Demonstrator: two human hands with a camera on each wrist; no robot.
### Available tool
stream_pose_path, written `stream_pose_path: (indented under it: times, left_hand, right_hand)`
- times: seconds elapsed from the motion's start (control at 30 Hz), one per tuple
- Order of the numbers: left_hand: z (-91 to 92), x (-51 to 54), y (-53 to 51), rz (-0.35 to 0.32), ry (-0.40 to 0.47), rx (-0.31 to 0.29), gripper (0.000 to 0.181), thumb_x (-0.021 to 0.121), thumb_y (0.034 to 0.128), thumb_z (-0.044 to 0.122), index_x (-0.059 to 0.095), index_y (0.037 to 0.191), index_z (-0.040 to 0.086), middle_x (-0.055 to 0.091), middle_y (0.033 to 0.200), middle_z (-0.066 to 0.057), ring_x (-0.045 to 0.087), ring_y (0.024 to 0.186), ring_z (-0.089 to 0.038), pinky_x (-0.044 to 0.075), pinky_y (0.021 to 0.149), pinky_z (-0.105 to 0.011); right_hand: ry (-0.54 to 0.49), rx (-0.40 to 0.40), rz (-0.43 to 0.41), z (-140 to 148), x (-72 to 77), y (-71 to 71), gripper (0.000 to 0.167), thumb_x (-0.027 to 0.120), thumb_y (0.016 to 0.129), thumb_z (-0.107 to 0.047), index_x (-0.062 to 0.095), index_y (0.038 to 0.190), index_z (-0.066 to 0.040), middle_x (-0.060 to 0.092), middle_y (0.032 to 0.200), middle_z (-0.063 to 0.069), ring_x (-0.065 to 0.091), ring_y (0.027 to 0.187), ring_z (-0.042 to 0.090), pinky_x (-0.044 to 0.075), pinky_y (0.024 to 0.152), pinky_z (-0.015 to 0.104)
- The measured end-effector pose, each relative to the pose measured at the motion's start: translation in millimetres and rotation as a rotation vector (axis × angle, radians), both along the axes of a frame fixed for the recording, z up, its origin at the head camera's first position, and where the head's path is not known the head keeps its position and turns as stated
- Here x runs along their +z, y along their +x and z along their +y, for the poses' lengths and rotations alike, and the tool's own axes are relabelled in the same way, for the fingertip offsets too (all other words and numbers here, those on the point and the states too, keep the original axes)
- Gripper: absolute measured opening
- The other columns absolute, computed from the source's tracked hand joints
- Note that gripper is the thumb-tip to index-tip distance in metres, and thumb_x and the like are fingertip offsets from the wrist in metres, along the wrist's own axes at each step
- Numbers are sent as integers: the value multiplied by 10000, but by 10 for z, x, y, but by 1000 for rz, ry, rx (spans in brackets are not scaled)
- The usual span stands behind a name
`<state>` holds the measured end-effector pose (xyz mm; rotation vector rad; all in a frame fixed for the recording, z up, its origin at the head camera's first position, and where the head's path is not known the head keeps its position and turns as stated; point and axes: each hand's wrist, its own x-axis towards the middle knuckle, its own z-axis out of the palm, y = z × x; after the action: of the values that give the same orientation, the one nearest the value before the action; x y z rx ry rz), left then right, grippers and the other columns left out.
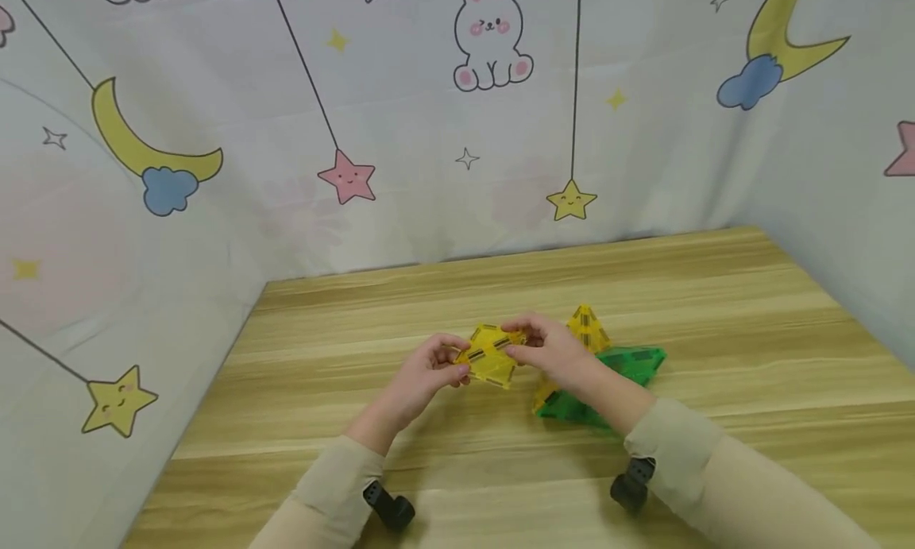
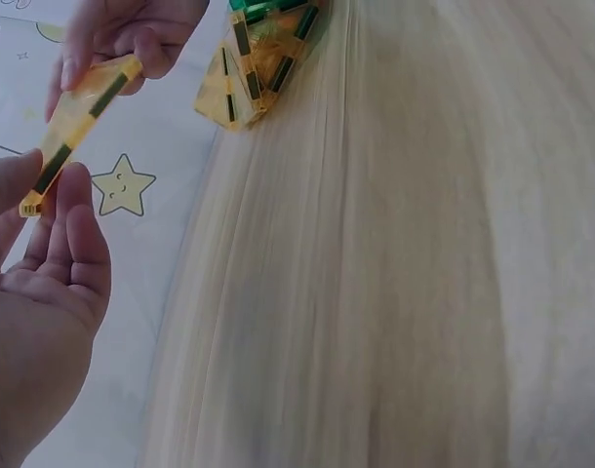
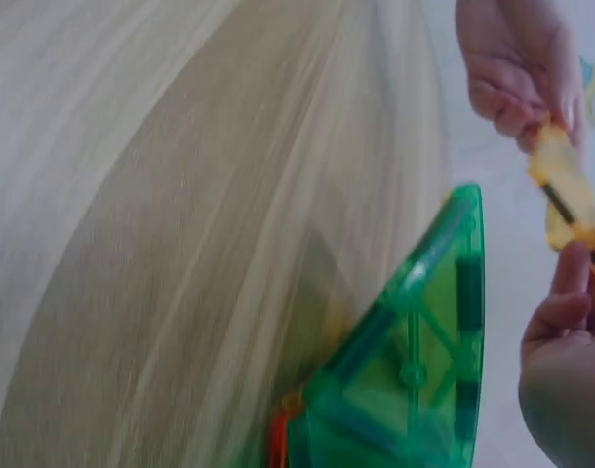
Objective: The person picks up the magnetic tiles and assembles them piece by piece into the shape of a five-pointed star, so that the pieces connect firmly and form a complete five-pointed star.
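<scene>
Yellow translucent magnetic tiles [image 1: 493, 365], apparently two triangles meeting along a dark-striped seam, are held up between both hands above the table. My left hand [image 1: 426, 368] pinches the left corner with thumb and fingers. At the opposite corner, my right hand [image 1: 554, 350] pinches the tiles too. In the left wrist view the yellow tiles [image 2: 88, 107] appear nearly edge-on. Beside and partly behind the right forearm sits a tile build with green pieces [image 1: 632, 364] and a pointed yellow triangle [image 1: 586, 328]. The right wrist view shows its green side [image 3: 429, 366] up close.
A wood-grain table [image 1: 322, 430] lies under the hands. White cloth [image 1: 415, 215] printed with stars, moons and a rabbit hangs behind it and at both sides. Black wrist cameras are strapped at the left sleeve [image 1: 389, 505] and right sleeve [image 1: 633, 485].
</scene>
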<state>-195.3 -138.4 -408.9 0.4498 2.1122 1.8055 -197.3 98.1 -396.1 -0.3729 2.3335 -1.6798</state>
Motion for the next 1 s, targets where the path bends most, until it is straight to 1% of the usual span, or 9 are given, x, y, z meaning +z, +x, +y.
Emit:
stream_pose_path:
  times: [0.1,0.2,0.27,0.4,0.57,0.7,0.83,0.9,1.0]
  left_hand:
    - [58,-11,-33,9,-12,49,260,582,919,60,534,1165,-9,553,941,-102,604,833,-186,479,781,-362]
    - [126,-20,-78,10,-32,94,277,589,921,88,557,1173,-20,566,939,-96,610,839,-184,483,782,-352]
    - [181,-34,-113,20,-44,116,296,595,920,99,564,1184,-32,576,923,-94,618,836,-183,489,778,-345]
    - [312,-67,-183,27,-52,149,305,601,916,93,581,1191,-38,598,896,-85,633,836,-178,495,782,-348]
    - [478,-71,-242,-2,6,159,323,598,916,85,576,1207,-52,627,957,-105,642,871,-194,508,795,-342]
    - [590,-70,-275,-21,49,162,332,588,925,98,569,1216,-59,638,986,-126,647,862,-194,517,773,-323]
    - [678,-88,-302,-17,54,193,305,585,931,125,598,1179,-51,654,973,-123,647,790,-156,513,718,-296]
    - [711,-96,-310,-18,51,210,281,584,930,124,614,1152,-47,659,954,-116,640,748,-135,502,691,-287]
    - [745,-125,-331,-26,46,220,269,580,932,123,620,1139,-45,660,932,-96,626,711,-115,488,676,-292]
  right_hand:
    - [81,22,18,99,-2,-5,351,625,914,-233,569,1245,-129,591,1049,57,566,874,200,477,768,430]
    - [196,23,57,174,12,-3,338,622,915,-240,584,1235,-136,595,1026,35,565,868,179,484,720,371]
    - [268,13,80,214,22,-2,334,625,913,-246,594,1229,-141,594,1012,22,559,868,169,481,699,333]
    - [351,-3,112,289,32,-10,348,619,917,-232,589,1242,-112,594,1020,34,558,888,177,481,685,311]
    - [405,-20,153,395,56,-19,353,601,928,-199,574,1258,-75,605,1027,59,566,889,190,480,671,314]
    - [431,-26,160,468,65,-29,348,587,935,-176,565,1263,-63,613,1018,69,572,853,184,474,653,310]
    - [458,-22,180,511,54,-45,328,593,931,-171,573,1241,-66,619,1005,62,574,840,169,475,645,302]
    - [477,-14,189,524,50,-49,318,601,926,-178,580,1226,-75,616,973,50,567,816,163,469,635,302]
    - [495,2,200,545,38,-50,303,611,920,-193,590,1202,-84,608,914,26,554,774,146,459,619,299]
